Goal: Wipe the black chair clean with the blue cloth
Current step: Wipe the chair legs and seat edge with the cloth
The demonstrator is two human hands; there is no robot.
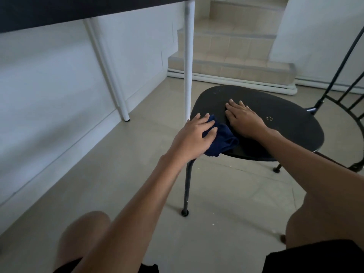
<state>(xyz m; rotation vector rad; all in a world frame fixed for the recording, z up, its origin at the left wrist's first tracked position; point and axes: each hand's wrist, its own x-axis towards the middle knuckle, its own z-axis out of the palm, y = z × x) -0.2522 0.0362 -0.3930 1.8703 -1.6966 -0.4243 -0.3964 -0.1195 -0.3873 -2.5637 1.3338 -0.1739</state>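
Note:
The black chair (pixel 291 123) stands at centre right, its rounded seat facing me, with pale specks near the far edge and a small ring of holes in the middle. A crumpled blue cloth (pixel 224 140) lies on the seat's near left edge, partly hanging over it. My left hand (pixel 194 134) rests on the cloth's left part with fingers curled over it. My right hand (pixel 244 119) lies flat on the seat just right of the cloth, fingers spread, holding nothing. The chair's thin black backrest bars (pixel 342 62) rise at the right.
A dark table top (pixel 59 10) juts in at the upper left, and its white legs (pixel 188 62) come down right beside the chair's left edge. Tiled steps (pixel 232 56) rise behind. A white wall runs along the left. My knees sit at the bottom over the beige floor.

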